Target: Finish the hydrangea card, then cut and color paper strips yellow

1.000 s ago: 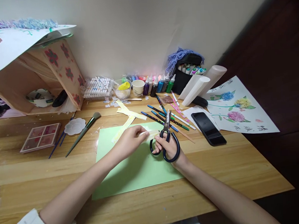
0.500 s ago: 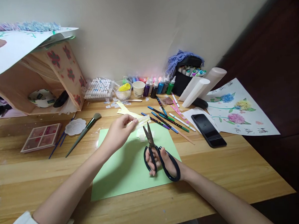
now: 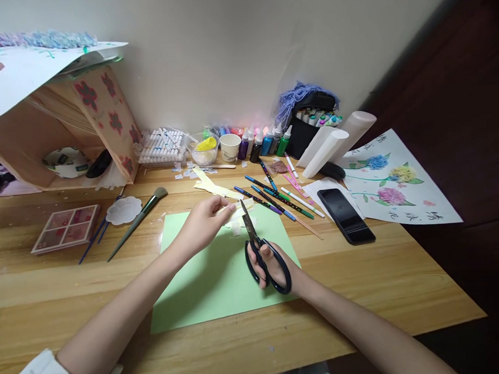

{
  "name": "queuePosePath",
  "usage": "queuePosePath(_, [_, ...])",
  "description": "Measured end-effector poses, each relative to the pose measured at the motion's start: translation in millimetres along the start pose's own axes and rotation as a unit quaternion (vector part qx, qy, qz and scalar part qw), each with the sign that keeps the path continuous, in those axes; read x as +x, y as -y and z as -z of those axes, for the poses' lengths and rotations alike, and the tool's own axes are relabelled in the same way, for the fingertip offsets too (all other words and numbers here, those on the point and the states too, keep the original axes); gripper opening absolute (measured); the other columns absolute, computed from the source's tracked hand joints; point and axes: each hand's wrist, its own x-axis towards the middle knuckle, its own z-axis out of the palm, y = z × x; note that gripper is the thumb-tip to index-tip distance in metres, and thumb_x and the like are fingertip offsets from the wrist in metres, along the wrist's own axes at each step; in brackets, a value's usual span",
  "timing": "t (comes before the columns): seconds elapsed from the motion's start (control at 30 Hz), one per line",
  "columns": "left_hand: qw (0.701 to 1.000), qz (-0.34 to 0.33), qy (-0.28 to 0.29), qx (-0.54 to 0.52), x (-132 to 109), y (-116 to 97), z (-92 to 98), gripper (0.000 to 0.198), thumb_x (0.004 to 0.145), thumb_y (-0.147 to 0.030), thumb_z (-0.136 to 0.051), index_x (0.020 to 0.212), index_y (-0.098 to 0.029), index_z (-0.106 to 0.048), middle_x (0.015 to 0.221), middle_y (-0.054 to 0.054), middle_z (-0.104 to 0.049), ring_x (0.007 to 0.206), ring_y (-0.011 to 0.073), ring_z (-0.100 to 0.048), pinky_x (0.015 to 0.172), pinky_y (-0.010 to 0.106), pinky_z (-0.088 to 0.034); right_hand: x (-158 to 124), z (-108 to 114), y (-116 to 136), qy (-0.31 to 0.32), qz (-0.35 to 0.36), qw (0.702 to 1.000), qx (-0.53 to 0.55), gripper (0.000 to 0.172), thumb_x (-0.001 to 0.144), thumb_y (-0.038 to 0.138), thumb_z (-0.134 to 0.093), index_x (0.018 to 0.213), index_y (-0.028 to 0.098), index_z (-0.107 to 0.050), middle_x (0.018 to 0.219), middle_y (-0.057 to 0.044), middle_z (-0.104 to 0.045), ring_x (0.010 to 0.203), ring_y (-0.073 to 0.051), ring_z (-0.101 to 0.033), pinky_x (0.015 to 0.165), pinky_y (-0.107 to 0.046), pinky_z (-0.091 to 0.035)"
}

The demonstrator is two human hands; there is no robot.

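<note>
My left hand (image 3: 207, 222) pinches a pale yellow paper strip (image 3: 245, 205) between thumb and fingers, above a light green sheet (image 3: 196, 284). My right hand (image 3: 274, 266) has its fingers through the black handles of a pair of scissors (image 3: 254, 234). The scissor blades point up and away, nearly together, at the free end of the strip. Small pale paper pieces (image 3: 236, 228) lie on the green sheet just below the strip. More yellow strips (image 3: 207, 182) rest on the table behind my left hand.
Pens (image 3: 271, 200), a phone (image 3: 346, 215) and a flower drawing (image 3: 393, 179) lie to the right. Paint bottles (image 3: 267, 143), a paper cup (image 3: 230, 147) and a marker box (image 3: 162, 147) stand along the wall. A large brush (image 3: 140, 218), a palette (image 3: 124, 210) and a decorated box (image 3: 108, 124) are left.
The scissor blades have come closer together, and their tips now meet the strip's end. The fingers of my right hand have drawn in on the handles.
</note>
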Motion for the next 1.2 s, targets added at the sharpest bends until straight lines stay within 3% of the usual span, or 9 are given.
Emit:
queuePosePath(0.17, [1.000,0.008,-0.012,-0.006,1.1,-0.4,3.8,0.030,0.080,-0.044,-0.050,0.069,-0.016,-0.051,0.063,-0.003,-0.044,0.058,0.0103,-0.037,0.052,0.022,-0.028,4.8,-2.3,1.5,-0.060,-0.018,0.998,0.026,0.069,0.050,0.086,-0.049,0.068,0.020,-0.042,0.036,0.011,-0.038,0.026,-0.006,-0.035,0.025,-0.016,-0.035])
queuePosePath(0.33, [1.000,0.022,-0.014,0.012,1.7,-2.1,12.4,0.033,0.079,-0.046,-0.051,0.066,-0.017,-0.050,0.061,-0.003,-0.044,0.054,0.0093,-0.036,0.048,0.021,-0.026,7.1,3.2,-6.0,-0.073,0.001,0.996,0.045,0.062,0.063,0.080,-0.048,0.068,0.019,-0.043,0.035,0.009,-0.041,0.024,-0.007,-0.038,0.025,-0.016,-0.035])
queuePosePath(0.43, [0.999,0.028,-0.021,0.029,1.3,-5.1,19.2,0.031,0.079,-0.046,-0.051,0.068,-0.016,-0.052,0.062,-0.003,-0.045,0.055,0.0093,-0.037,0.049,0.021,-0.027,8.8,5.9,-9.6,-0.067,-0.017,0.996,0.062,0.064,0.062,0.084,-0.042,0.067,0.020,-0.042,0.034,0.010,-0.039,0.022,-0.007,-0.038,0.024,-0.016,-0.034])
queuePosePath(0.57, [0.998,0.030,-0.038,0.037,0.3,-9.8,25.6,0.030,0.079,-0.044,-0.051,0.068,-0.016,-0.051,0.063,-0.003,-0.045,0.054,0.0087,-0.035,0.049,0.021,-0.026,10.0,7.5,-5.1,0.002,-0.064,0.992,0.109,0.076,0.053,0.092,-0.027,0.067,0.020,-0.042,0.036,0.008,-0.042,0.025,-0.010,-0.042,0.028,-0.021,-0.040])
queuePosePath(0.7, [0.997,0.029,-0.049,0.046,2.5,-5.9,24.3,0.030,0.080,-0.044,-0.050,0.067,-0.016,-0.050,0.063,-0.003,-0.047,0.054,0.0093,-0.038,0.051,0.022,-0.028,5.9,6.9,4.1,0.121,-0.124,0.971,0.163,0.090,0.052,0.093,-0.003,0.073,0.017,-0.047,0.046,0.002,-0.051,0.039,-0.013,-0.055,0.055,-0.036,-0.054])
queuePosePath(0.9, [0.989,-0.017,-0.101,0.106,4.1,5.4,10.5,0.028,0.083,-0.041,-0.046,0.068,-0.018,-0.049,0.069,0.000,-0.056,0.064,0.0136,-0.047,0.058,0.024,-0.031,-0.6,2.9,1.7,0.121,-0.066,0.985,0.105,0.088,0.052,0.094,-0.014,0.079,0.017,-0.048,0.054,0.003,-0.049,0.046,-0.012,-0.053,0.064,-0.038,-0.053])
queuePosePath(1.2, [0.994,-0.020,-0.056,0.087,-2.4,2.7,-4.4,0.027,0.085,-0.042,-0.046,0.071,-0.019,-0.052,0.071,0.000,-0.060,0.065,0.0146,-0.050,0.059,0.024,-0.032,-0.2,0.3,-4.9,0.078,0.002,0.997,0.023,0.079,0.057,0.091,-0.017,0.077,0.019,-0.043,0.053,0.006,-0.044,0.042,-0.010,-0.050,0.050,-0.027,-0.048])
